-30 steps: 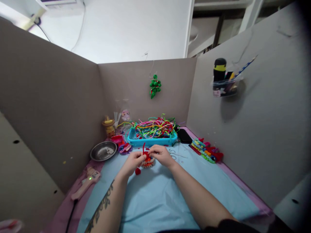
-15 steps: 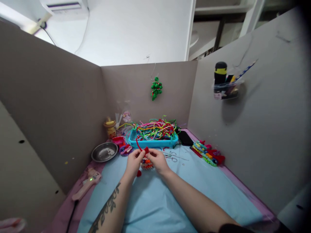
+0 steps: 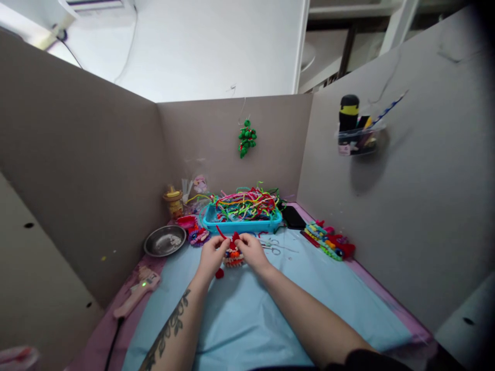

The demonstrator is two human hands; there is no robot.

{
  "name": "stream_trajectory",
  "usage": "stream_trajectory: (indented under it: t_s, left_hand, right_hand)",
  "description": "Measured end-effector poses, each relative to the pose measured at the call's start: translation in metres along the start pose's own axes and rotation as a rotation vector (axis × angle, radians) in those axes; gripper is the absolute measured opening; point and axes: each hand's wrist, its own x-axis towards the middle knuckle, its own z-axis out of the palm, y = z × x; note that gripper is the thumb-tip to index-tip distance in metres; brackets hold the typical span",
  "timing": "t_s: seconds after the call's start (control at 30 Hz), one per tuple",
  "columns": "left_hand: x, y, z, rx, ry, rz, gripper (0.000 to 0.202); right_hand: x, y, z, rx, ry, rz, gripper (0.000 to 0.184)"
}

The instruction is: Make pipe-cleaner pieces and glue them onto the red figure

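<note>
My left hand (image 3: 212,255) pinches a red pipe cleaner (image 3: 220,232), whose loose end sticks up beyond the fingertips. From the other side, my right hand (image 3: 253,253) has its fingers closed on the same red piece, which looks bent or folded between the two hands. Directly below them sits a round orange, cream and red fuzzy craft piece (image 3: 234,259); whether it is joined to the red pipe cleaner I cannot tell. A small red fuzzy coil (image 3: 219,273) lies on the blue table cover (image 3: 240,319) near my left wrist.
Behind my hands stands a blue tray (image 3: 243,226) heaped with pipe cleaners. Scissors (image 3: 274,250) lie to the right, near a black phone (image 3: 293,218) and colourful finished pieces (image 3: 328,241). At left are a metal bowl (image 3: 164,250) and a pink glue gun (image 3: 135,297), its light green.
My hands have drawn slightly apart around the red piece, showing more of it and of the orange craft piece below. The view has shifted a little.
</note>
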Motion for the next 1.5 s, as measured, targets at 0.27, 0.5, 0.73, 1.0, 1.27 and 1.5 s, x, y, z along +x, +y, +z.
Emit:
stream_trajectory:
  t_s: [0.27,0.5,0.73,1.0,1.27,1.5]
  left_hand:
    - [0.001,0.003,-0.005,0.062,-0.049,0.042,0.028]
    - [0.002,0.001,-0.009,0.208,-0.061,0.141,0.023]
    - [0.001,0.004,-0.009,0.221,-0.095,0.176,0.018]
    - [0.003,0.001,-0.006,-0.047,0.031,-0.042,0.020]
    - [0.001,0.000,-0.001,-0.165,0.049,-0.088,0.026]
    - [0.000,0.005,-0.006,0.101,-0.020,0.080,0.027]
  right_hand:
    - [0.002,-0.004,-0.005,-0.291,-0.165,-0.149,0.014]
    - [0.003,-0.002,-0.007,-0.370,-0.245,-0.192,0.017]
    - [0.004,-0.004,-0.013,-0.456,-0.357,-0.218,0.016]
    - [0.002,-0.005,-0.006,0.018,-0.317,0.003,0.014]
    - [-0.004,-0.005,0.001,0.116,-0.183,0.069,0.025]
    - [0.003,-0.004,-0.009,-0.079,-0.216,0.024,0.022]
